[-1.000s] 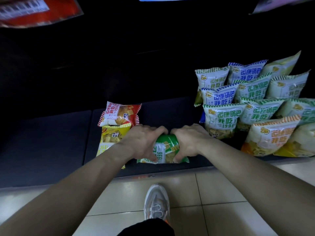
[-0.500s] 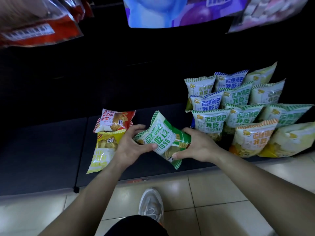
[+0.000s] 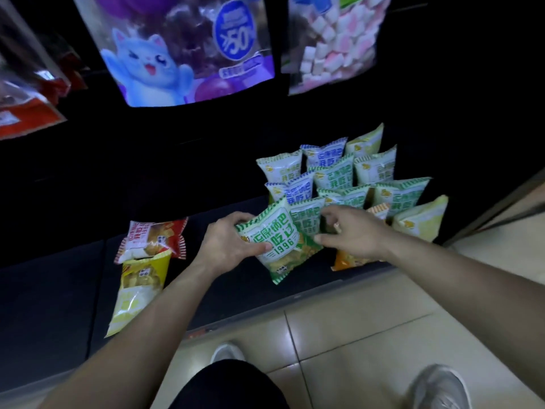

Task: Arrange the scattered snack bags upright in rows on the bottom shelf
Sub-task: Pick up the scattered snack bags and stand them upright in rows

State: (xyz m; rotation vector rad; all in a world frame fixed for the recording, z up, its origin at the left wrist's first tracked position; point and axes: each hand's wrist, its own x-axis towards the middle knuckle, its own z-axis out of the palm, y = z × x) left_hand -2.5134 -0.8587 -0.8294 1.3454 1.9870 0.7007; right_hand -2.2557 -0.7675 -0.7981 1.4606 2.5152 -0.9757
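Both hands were clamped on the green-and-white foil snack bag [image 3: 280, 240]. The left hand [image 3: 227, 246] gripped its left edge, thumb on the front. The right hand [image 3: 351, 234] pinched its right edge. The bag was tilted over the front of the dark bottom shelf [image 3: 73, 290]; contact with the shelf unclear. Behind and right of it: upright rows of matching bags [image 3: 333, 175]. Left of it: red foil bag [image 3: 153, 237] and yellow foil bag [image 3: 138, 287], both lying flat.

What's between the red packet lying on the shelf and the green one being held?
Head view: bare dark shelf, then the left hand gripping the green packet.
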